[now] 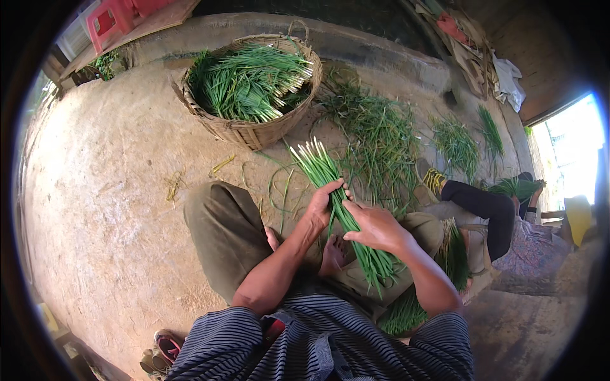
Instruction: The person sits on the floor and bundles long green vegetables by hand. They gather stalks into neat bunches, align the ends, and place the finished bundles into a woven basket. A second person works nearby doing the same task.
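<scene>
A bunch of garlic chives (312,164) lies slantwise before me, its white stem ends pointing up and away toward the basket. My left hand (326,195) is closed around the stems, thumb on top. Lower along the leaves, my right hand (376,226) rests over the bunch with thumb and forefinger spread across it; its other fingers are hidden. The green leaf tips hang over my right leg. Beyond my hands stands a round wicker basket (248,133), with chives (252,81) piled in it, many white ends facing right.
Loose chive leaves (381,138) litter the floor ahead to the right, with smaller heaps (455,145) beyond. More chives (405,312) lie beside my right thigh. A seated person (481,219) at right holds another bunch (514,188). Shoes (164,350) sit at lower left.
</scene>
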`<state>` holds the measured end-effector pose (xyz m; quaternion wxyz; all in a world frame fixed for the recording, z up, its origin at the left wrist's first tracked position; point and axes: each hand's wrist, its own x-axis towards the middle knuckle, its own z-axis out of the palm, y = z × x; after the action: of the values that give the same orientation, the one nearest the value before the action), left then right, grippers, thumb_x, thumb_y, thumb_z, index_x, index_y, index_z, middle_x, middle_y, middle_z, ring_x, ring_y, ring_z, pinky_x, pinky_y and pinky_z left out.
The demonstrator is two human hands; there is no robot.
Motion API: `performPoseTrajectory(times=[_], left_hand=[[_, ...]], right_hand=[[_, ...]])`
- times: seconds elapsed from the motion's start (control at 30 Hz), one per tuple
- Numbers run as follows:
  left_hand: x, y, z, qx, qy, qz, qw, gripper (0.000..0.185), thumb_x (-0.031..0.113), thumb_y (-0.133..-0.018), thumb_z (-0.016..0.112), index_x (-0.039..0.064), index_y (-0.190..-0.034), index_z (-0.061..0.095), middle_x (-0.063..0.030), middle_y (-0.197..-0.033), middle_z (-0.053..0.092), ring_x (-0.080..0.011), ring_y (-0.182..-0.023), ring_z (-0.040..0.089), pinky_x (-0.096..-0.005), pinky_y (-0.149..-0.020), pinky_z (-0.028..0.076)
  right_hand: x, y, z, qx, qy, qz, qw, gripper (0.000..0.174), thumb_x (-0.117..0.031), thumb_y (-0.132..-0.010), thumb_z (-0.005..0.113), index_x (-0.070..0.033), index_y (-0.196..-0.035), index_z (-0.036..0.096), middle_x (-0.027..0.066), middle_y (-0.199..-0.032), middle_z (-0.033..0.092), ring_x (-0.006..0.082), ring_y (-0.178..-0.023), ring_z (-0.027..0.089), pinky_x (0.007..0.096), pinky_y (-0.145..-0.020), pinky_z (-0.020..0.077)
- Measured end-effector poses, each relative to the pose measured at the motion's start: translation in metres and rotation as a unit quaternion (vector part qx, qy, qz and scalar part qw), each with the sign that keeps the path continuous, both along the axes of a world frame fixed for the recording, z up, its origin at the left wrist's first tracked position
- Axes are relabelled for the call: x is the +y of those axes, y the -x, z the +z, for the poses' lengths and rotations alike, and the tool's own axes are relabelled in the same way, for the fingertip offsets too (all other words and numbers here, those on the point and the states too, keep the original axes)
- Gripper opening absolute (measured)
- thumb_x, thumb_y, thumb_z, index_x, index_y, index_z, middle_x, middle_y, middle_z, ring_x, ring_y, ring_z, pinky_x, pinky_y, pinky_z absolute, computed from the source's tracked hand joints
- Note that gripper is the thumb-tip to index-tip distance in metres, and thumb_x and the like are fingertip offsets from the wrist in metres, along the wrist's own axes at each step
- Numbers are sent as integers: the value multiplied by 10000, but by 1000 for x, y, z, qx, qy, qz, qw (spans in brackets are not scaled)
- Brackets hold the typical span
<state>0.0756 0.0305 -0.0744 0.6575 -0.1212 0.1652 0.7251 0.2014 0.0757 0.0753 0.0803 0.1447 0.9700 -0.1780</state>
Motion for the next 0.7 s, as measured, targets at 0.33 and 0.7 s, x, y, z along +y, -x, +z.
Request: performPoseTrajectory(times=[0.33, 0.7], left_hand=[[-37, 91, 125, 391, 8, 64, 918, 145, 25, -810, 691, 13, -933, 615, -46, -746, 625, -158, -602, 615, -288, -551, 502], [-62, 150, 131, 423, 189, 176, 868, 377, 94, -779, 683, -10, -1117, 552, -72, -808, 596, -193, -690, 578, -314, -656, 467]], right_hand=[[110, 78, -60, 39, 409, -224, 884, 294, -224, -887, 655, 29, -1037, 667, 82, -860, 688, 116, -723, 655, 245, -588, 512], [102, 215, -311, -13, 90, -260, 961, 381, -337, -813, 706, -35, -1036, 635, 190, -983, 673, 368, -939, 649, 475, -806, 516]])
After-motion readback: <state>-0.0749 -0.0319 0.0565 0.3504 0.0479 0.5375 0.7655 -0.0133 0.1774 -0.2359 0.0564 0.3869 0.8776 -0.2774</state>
